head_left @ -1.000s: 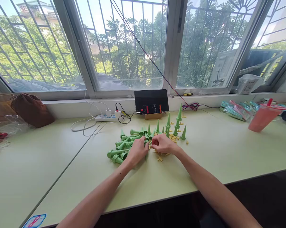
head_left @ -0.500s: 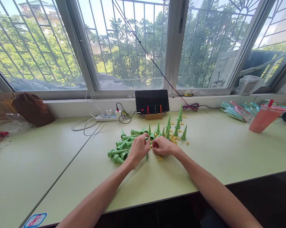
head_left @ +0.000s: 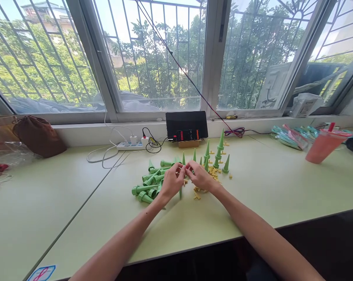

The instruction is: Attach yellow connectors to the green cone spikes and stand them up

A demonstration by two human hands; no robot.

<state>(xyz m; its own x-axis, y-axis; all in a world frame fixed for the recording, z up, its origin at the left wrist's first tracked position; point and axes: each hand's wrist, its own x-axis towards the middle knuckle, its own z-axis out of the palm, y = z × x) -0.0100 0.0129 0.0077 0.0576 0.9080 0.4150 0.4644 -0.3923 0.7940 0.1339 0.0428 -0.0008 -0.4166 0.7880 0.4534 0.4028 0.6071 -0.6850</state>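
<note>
My left hand point(head_left: 173, 180) is closed around a green plastic watering spike point(head_left: 180, 194), whose narrow tip points down below the palm. Against its fingertips, my right hand point(head_left: 199, 175) is pinched; whatever sits between those fingers is hidden. Loose green spikes point(head_left: 148, 190) lie in a pile left of my left hand. Small yellow T-shaped valves point(head_left: 197, 194) are scattered under and beyond my right hand. Farther back, several green spikes point(head_left: 220, 145) stand upright, tips up, some stacked with yellow valves sticking out at their sides.
A tablet point(head_left: 186, 123) with a phone point(head_left: 188, 135) before it leans by the window. To its left is a power strip point(head_left: 132, 145) with cables. A pink cup point(head_left: 325, 146) stands at the right, near plastic-wrapped items point(head_left: 287, 136). A brown pouch point(head_left: 38, 134) sits far left.
My right hand has risen from the yellow valves and moved toward my left hand, so their fingertips now meet. My left hand still grips the green spike.
</note>
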